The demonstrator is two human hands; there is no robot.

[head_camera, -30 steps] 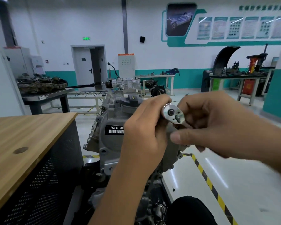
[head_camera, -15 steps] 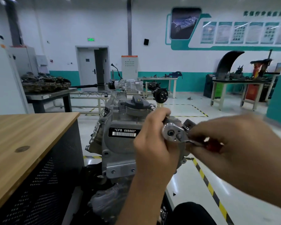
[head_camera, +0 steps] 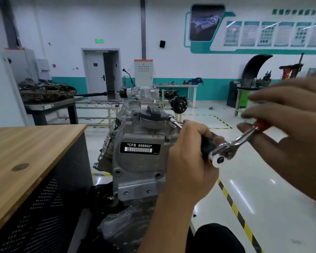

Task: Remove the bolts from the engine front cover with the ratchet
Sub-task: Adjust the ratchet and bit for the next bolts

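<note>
ratchet (head_camera: 224,152), stiff steel, slick at its head, sits just right of the engine cover (head_camera: 139,161). left hand (head_camera: 188,161) curls round the extension; right hand (head_camera: 288,128), blurred, fingers loosely around the red grip, best held there.

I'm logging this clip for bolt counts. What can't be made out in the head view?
- Bolt and socket: hidden behind the left hand gripping the ratchet head.
- Right hand: motion-blurred, its grip on the red handle unclear.
- Engine front cover: its right side is covered by the left hand.
</note>
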